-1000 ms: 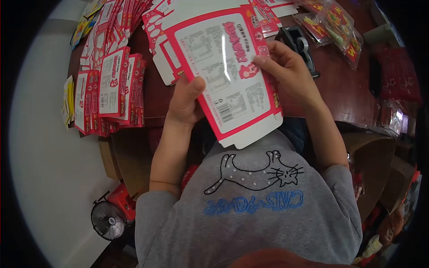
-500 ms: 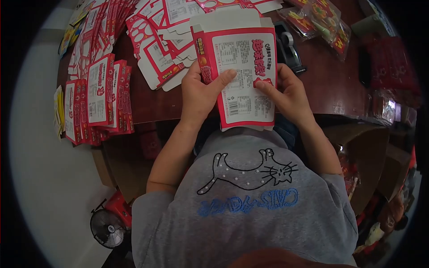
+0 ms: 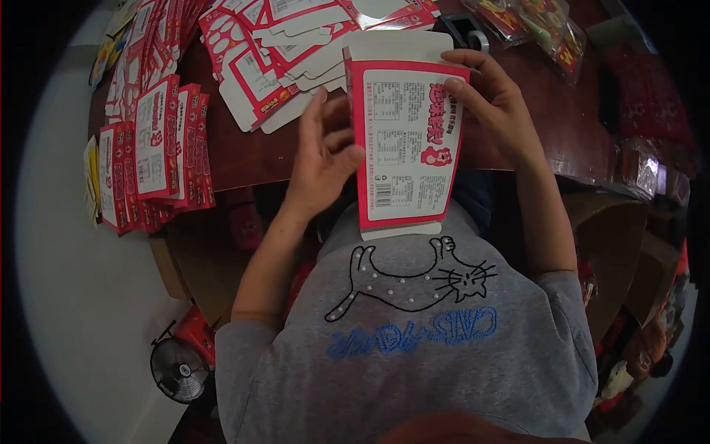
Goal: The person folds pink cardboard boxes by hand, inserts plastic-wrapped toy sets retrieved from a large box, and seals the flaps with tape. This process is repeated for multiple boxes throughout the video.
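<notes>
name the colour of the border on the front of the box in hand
Pinkish red. The border of the box shows best in the head view.

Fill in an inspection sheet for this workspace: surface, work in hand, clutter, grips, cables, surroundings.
Surface: dark red table, partly covered.
Work in hand: box, printed panel facing up, white flaps out at both ends.
Clutter: loose cartons overlapping beyond the left hand; stacks of boxes at left; clear packets at upper right.
Grips: right hand holds the box near its upper right corner; left hand open at its left edge, contact unclear.
Cables: nothing seen.
Surroundings: fan at lower left, near a pale wall.
</notes>
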{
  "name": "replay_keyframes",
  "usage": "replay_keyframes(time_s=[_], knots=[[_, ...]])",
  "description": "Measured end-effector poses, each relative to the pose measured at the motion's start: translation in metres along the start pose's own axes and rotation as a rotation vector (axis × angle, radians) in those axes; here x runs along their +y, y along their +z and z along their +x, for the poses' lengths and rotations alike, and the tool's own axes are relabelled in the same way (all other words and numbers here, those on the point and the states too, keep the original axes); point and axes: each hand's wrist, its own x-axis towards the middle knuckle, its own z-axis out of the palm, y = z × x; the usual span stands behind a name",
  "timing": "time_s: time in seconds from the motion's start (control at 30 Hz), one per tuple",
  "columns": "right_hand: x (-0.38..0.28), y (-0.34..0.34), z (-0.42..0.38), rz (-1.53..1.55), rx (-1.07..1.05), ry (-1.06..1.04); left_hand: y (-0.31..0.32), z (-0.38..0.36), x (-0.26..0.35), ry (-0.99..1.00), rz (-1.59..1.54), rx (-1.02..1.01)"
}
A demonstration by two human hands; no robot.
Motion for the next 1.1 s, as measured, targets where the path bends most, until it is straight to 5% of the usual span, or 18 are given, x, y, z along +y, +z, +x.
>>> replay_keyframes(time_s=[0.03,0.13,0.27,0.47,0.57,0.67,0.87,0.93,1.1], knots=[[0.001,0.0,0.001,-0.012,-0.068,-0.018,-0.005,0.013,0.007,0.119,-0.049,0.075],[0.002,0.003,0.003,-0.046,-0.095,-0.07,-0.022,0.039,0.022,0.012,0.12,-0.115],[-0.009,0.007,0.0,0.01,-0.012,0.016,-0.025,0.048,0.026,0.043,-0.026,-0.143],[-0.001,-0.001,0.007,-0.008,-0.257,0.021,-0.043,0.047,0.025,0.018,0.167,-0.249],[0.002,0.011,0.01,-0.17,-0.217,-0.106,-0.04,0.046,0.023,0.128,0.242,-0.043],[0.002,0.03,0.01,0.012,0.037,-0.293,-0.023,0.043,0.038,0.049,-0.094,0.175],[-0.013,0.028,0.016,-0.168,-0.081,-0.165,-0.027,0.05,0.05,-0.145,0.072,0.079],[-0.022,0.038,0.02,-0.087,0.071,0.031,-0.022,0.057,0.059,-0.191,0.101,0.182],[-0.022,0.024,0.018,-0.025,-0.001,0.043,-0.031,0.055,0.059,-0.069,0.077,0.01]])
